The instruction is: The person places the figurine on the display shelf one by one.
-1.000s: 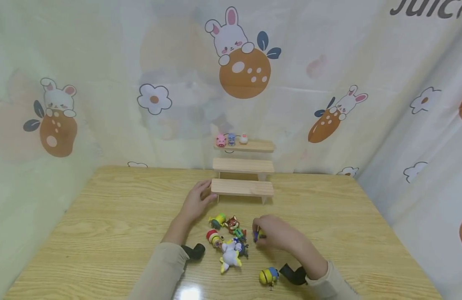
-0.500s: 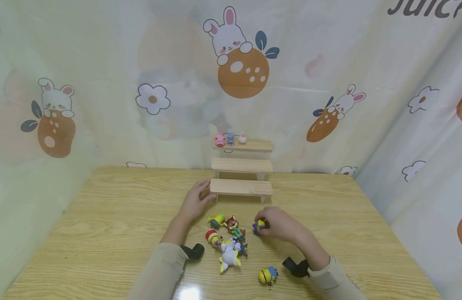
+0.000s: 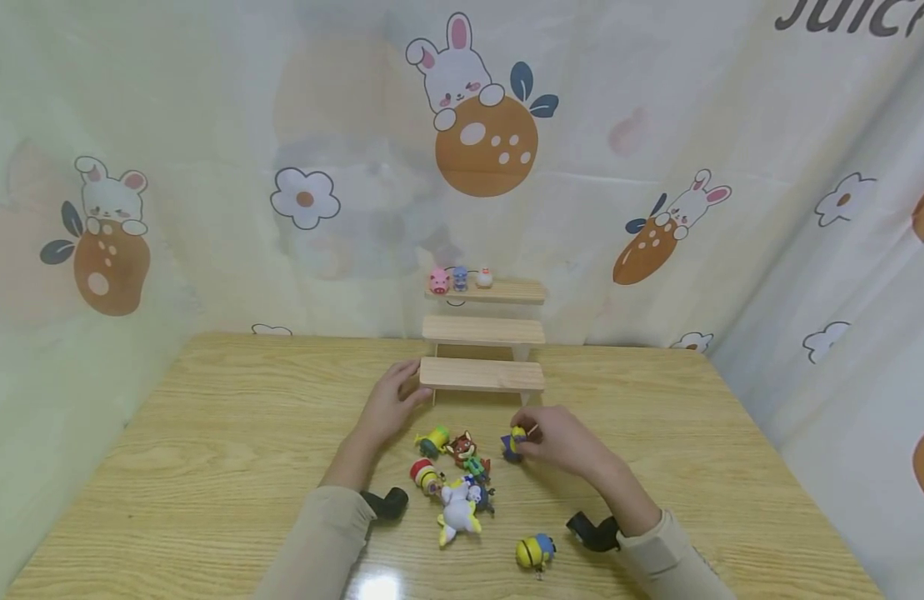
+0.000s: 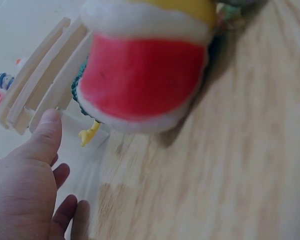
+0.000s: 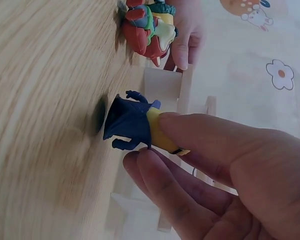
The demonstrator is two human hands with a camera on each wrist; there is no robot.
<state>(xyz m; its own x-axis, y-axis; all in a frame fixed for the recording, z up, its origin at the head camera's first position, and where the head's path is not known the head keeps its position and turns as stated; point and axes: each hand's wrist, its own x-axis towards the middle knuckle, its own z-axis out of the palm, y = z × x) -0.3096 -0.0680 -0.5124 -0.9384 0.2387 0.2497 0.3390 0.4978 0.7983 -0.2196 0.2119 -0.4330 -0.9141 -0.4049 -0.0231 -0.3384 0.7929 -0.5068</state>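
My right hand [image 3: 562,437] pinches a yellow minion figure [image 5: 131,120] with a dark blue cape, thumb and fingers around its yellow head. In the right wrist view the caped body hangs just off the wooden table. My left hand [image 3: 390,404] lies against the left end of a three-step wooden display stand [image 3: 481,374], its thumb straight and its other fingers loosely bent. On the top step stand a pink pig figure [image 3: 439,281], a blue figure [image 3: 461,278] and a white chick-like figure [image 3: 485,277].
Between my arms lie a fox figure [image 3: 465,448], a yellow-green figure [image 3: 433,441], a red-hatted minion figure [image 3: 426,476] and a white-and-yellow figure [image 3: 457,511]. Nearer me is a blue-and-yellow minion figure [image 3: 534,551]. A patterned curtain [image 3: 357,275] hangs behind the table [image 3: 244,433].
My right hand has moved slightly away from me with the caped minion figure, which now shows more between the fingers. My left hand stays at the stand.
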